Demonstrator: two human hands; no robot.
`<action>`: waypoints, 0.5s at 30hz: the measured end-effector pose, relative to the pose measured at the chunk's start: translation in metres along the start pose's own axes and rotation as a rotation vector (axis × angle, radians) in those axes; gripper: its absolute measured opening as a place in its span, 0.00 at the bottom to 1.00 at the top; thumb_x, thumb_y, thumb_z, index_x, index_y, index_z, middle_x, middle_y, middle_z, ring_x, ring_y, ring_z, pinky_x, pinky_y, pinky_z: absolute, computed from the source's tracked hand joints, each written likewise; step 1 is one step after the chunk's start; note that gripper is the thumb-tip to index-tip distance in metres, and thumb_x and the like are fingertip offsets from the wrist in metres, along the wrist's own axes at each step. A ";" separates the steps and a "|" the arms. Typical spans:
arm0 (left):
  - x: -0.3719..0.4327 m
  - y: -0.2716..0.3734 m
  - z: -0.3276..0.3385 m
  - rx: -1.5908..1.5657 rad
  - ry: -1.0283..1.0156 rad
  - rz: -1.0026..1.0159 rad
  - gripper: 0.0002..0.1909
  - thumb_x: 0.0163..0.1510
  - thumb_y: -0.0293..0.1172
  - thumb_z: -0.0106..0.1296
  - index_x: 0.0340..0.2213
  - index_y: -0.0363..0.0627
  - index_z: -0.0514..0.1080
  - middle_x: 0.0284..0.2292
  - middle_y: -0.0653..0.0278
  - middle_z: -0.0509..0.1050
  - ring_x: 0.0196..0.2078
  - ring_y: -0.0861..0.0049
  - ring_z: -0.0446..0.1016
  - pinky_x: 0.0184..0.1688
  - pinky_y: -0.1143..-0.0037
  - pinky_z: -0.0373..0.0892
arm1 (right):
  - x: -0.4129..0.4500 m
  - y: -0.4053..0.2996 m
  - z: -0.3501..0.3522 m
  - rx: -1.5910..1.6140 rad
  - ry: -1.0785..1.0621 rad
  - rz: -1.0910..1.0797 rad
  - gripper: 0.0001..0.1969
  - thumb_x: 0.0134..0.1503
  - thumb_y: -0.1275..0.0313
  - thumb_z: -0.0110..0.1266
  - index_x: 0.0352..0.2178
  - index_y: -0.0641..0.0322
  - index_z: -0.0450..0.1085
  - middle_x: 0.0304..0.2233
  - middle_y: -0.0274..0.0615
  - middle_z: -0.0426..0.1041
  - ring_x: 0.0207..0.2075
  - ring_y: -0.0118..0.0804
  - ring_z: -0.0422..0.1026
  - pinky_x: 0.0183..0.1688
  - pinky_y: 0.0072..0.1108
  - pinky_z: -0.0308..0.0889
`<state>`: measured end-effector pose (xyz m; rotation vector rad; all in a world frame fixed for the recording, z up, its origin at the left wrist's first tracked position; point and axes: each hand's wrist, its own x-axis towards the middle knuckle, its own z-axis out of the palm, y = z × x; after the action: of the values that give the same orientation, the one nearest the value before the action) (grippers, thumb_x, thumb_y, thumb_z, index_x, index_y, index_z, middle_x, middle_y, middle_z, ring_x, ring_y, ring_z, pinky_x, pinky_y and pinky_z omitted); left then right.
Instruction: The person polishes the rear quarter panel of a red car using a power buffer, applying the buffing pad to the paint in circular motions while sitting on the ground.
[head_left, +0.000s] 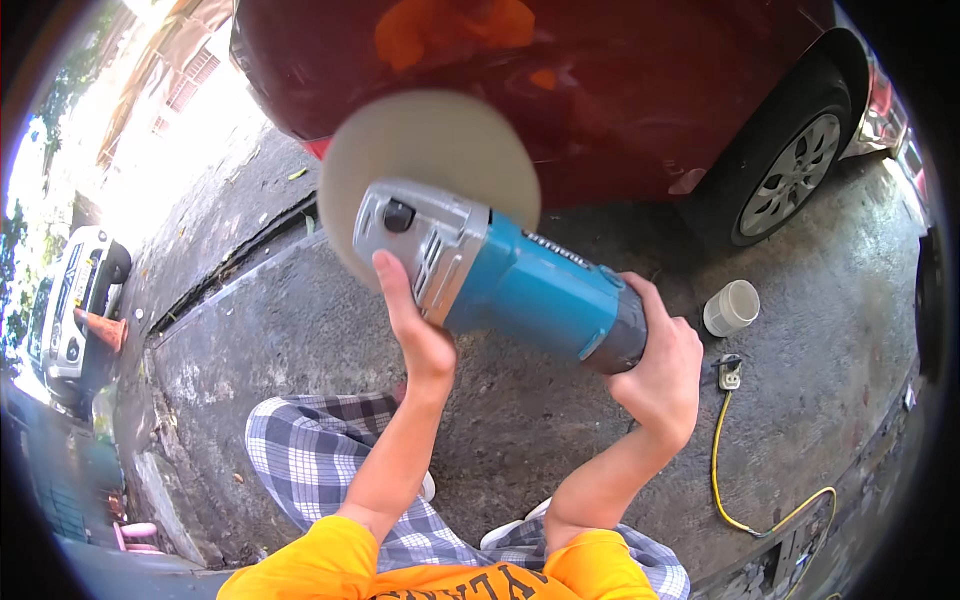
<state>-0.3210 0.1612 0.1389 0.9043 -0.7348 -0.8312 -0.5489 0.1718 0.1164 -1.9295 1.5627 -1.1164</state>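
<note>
I hold a blue Makita rotary polisher (536, 289) in both hands, out in front of my chest. My left hand (420, 326) grips the silver gear head (435, 232), its thumb lying along the metal near a black button. Around the rear grip at the dark end of the body, my right hand (664, 360) is closed. A large pale round polishing pad (450, 142) sits at the tool's front, its edge blurred. Behind the pad is the dark red body panel of a car (607, 97); I cannot tell whether they touch. An orange reflection shows in the paint.
Right of me, a white plastic tub (731, 307) stands on concrete near the car's wheel (795, 172). A socket block (730, 373) with a plug trails a yellow cord (716, 465). Leftward lie a drain groove (232, 262), an orange traffic cone (103, 328) and a parked vehicle (75, 300).
</note>
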 end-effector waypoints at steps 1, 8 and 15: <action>-0.004 0.002 -0.002 -0.011 -0.003 0.001 0.38 0.67 0.57 0.35 0.63 0.34 0.53 0.62 0.61 0.59 0.64 0.74 0.57 0.66 0.73 0.50 | -0.003 0.000 -0.002 -0.009 0.006 -0.005 0.39 0.29 0.78 0.62 0.50 0.52 0.69 0.31 0.54 0.77 0.35 0.62 0.75 0.40 0.38 0.70; 0.010 -0.004 -0.001 0.073 0.075 0.084 0.38 0.67 0.58 0.34 0.63 0.34 0.53 0.62 0.60 0.60 0.64 0.72 0.58 0.66 0.73 0.52 | 0.005 -0.006 -0.004 -0.064 -0.013 0.052 0.39 0.30 0.77 0.64 0.51 0.51 0.68 0.33 0.55 0.77 0.37 0.61 0.75 0.41 0.40 0.69; -0.019 -0.013 0.037 0.305 -0.173 0.092 0.32 0.68 0.53 0.35 0.57 0.33 0.60 0.53 0.54 0.68 0.56 0.66 0.68 0.59 0.69 0.61 | -0.020 0.045 0.007 0.138 -0.060 0.144 0.42 0.27 0.78 0.67 0.51 0.56 0.68 0.36 0.53 0.78 0.41 0.55 0.77 0.48 0.33 0.70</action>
<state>-0.3646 0.1592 0.1394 1.0690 -1.0671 -0.7336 -0.5717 0.1774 0.0728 -1.7169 1.5243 -1.0670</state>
